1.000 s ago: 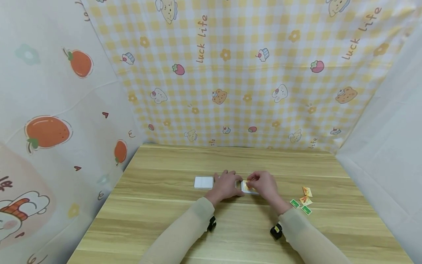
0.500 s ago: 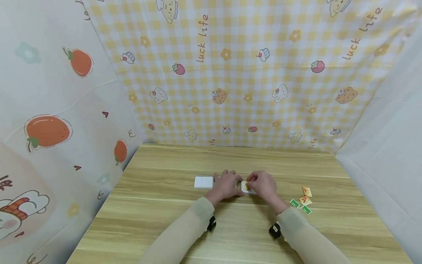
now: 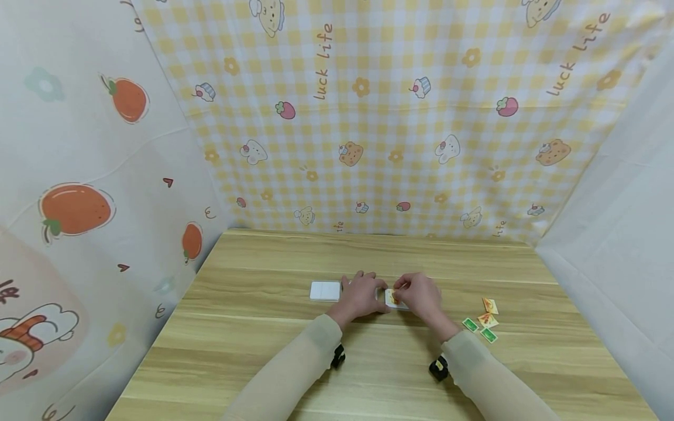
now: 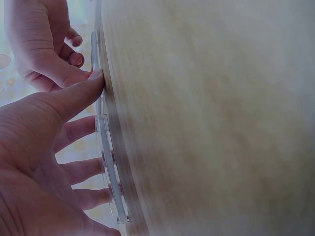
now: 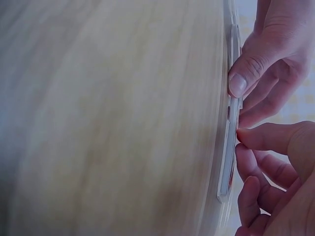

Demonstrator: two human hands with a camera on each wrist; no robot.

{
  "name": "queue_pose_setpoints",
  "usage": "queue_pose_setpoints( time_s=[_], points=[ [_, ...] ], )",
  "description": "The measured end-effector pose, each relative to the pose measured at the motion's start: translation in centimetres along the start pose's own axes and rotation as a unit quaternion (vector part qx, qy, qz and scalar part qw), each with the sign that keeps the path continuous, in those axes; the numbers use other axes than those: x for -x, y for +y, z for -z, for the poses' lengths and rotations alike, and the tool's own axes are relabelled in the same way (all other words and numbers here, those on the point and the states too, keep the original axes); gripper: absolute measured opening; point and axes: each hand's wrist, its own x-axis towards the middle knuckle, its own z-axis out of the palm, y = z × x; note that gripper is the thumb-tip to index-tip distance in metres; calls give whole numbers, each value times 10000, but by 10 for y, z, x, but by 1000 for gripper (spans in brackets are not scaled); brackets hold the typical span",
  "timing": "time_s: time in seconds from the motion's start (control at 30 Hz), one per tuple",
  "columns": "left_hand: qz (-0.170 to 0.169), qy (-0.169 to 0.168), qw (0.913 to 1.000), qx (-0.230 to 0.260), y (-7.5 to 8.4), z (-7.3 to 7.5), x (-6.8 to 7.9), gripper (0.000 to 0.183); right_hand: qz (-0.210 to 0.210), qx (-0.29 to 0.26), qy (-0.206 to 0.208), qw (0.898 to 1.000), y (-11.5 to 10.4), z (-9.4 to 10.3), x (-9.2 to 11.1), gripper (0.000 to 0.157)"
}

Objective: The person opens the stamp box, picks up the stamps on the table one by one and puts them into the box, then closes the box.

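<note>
Three flat white rectangles in clear cases lie in a row on the wooden table. The left one is in full view. My left hand covers most of the middle one. Its thumb and index finger grip the left end of the right rectangle across the near and far edges. My right hand pinches a small orange picture piece between thumb and index finger, down at the face of that rectangle. The right hand hides the rectangle's right end.
To the right lie two orange picture pieces and two green pieces. A yellow checked cloth hangs behind the table, with another printed cloth along the left side.
My right hand has shifted slightly left over the right rectangle, and less of the orange picture shows. The left hand and the loose pieces keep their places.
</note>
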Motion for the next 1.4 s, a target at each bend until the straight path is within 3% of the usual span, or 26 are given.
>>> queue_pose_setpoints(
  time_s=[0.9,1.13,1.4],
  points=[
    [-9,-5,10000,-87,-2,-1,1,55,71,302,-14,9995,-1,1,1,8],
    [-52,-20,9999,-91,0,-1,0,56,288,257,139,9992,-1,8,1,5],
    [-56,-19,9999,147,-4,4,3,81,451,-100,27,9989,-7,17,2,5]
  ],
)
